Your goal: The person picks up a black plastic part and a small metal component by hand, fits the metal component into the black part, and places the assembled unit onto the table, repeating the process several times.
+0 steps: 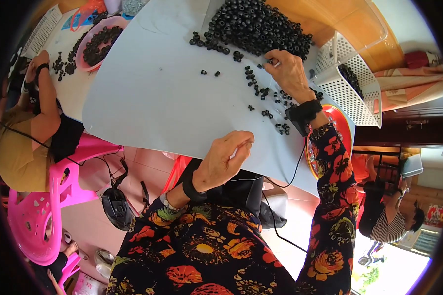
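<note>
A big heap of small black ring-shaped plastic pieces (256, 24) lies at the far side of the pale table (147, 98). My right hand (288, 73) is at the heap's near edge, thumb and forefinger pinched on a small dark piece (270, 62), mostly hidden by the fingers. Below that hand, a loose trail of black pieces (264, 92) and small clear bits (280, 102) spreads toward me. My left hand (225, 160) hovers over the table's near edge, fingers curled in; whatever they hold is hidden.
Right of the heap stands a white perforated basket (349, 88) with black pieces inside. A red tray (347, 130) lies partly under my right forearm. At left, another person (39, 113) sits by a pink bowl (83, 49) of black pieces. A pink chair (44, 216) and black bag (117, 206) are nearby.
</note>
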A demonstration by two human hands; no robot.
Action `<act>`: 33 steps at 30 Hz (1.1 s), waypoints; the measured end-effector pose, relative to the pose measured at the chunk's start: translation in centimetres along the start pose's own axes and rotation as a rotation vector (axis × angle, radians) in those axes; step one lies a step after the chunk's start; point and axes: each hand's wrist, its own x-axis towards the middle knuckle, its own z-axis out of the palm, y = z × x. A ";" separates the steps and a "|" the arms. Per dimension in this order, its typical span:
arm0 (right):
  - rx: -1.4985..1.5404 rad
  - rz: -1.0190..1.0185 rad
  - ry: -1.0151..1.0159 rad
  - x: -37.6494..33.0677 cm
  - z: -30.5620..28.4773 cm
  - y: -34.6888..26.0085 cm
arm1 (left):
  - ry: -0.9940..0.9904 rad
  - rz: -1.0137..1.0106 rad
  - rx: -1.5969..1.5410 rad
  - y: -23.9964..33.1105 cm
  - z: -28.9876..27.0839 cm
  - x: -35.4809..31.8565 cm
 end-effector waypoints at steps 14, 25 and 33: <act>0.498 0.054 0.026 -9.2 -3.5 -8.6 | 0.108 -0.217 -0.258 0.4 -0.4 0.9; 0.637 0.118 0.155 -13.9 -2.0 -10.4 | 0.085 -0.210 -0.416 -0.8 0.1 1.0; 0.737 0.133 0.172 -15.5 -1.3 -10.1 | 0.088 -0.272 -0.356 -0.1 0.4 0.9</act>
